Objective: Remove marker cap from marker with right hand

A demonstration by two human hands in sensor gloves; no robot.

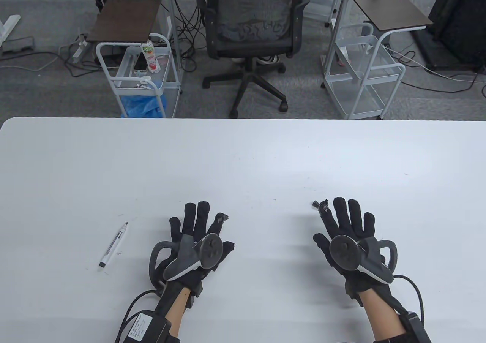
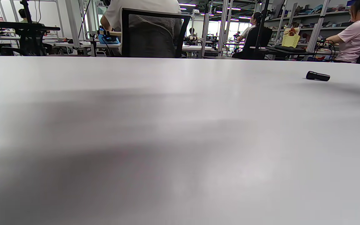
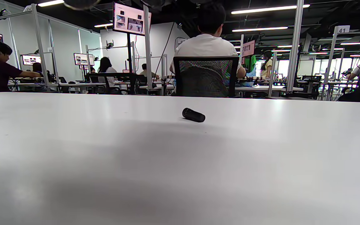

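Note:
A white marker (image 1: 113, 245) with black print lies on the white table (image 1: 243, 157), left of my left hand, with no cap on it. A small black cap (image 1: 320, 206) lies on the table right beside my right hand's index fingertip. The cap also shows in the left wrist view (image 2: 317, 76) and in the right wrist view (image 3: 193, 115), lying on its side. My left hand (image 1: 201, 231) and my right hand (image 1: 347, 227) rest flat on the table, palms down, fingers spread, holding nothing. Neither wrist view shows any fingers.
Beyond the table's far edge stand a black office chair (image 1: 252, 20), a white cart with a bottle and a blue bag (image 1: 138, 79) and a second white cart (image 1: 362, 77). Glove cables (image 1: 131, 312) trail off the near edge.

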